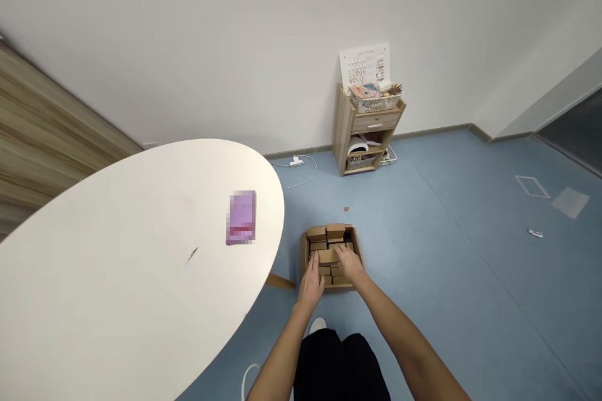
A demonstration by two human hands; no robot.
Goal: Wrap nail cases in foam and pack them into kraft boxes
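As the view looks forward and down from the person's head, a room opens out with a white wall (235, 31), a blue vinyl floor (446, 263) and wood-grain panelling (37, 125) at the far left. A large white oval table (117, 250) fills the lower left, with a flat purple item (241, 217), pixelated beyond recognition, near its edge. Against the wall stands a small wooden cabinet (343, 131) topped by a white plastic basket (375, 100), beneath a printed chart (364, 66). On the floor, just beside the table and directly ahead of the person's black trousers (341, 369), sits an open cardboard carton (352, 239) packed with small kraft boxes (335, 232). The left hand (310, 282) and right hand (350, 265) reach into it from either side of a kraft box (328, 255) lying across the middle. The fingers (314, 260) of the left hand and the fingers (339, 254) of the right rest close together on or beside that box; whether they are clamped on it cannot be told. The risk is in the tight packing: pulling the middle box at a slant could snag its neighbours, tipping them or dragging the carton across the smooth floor.
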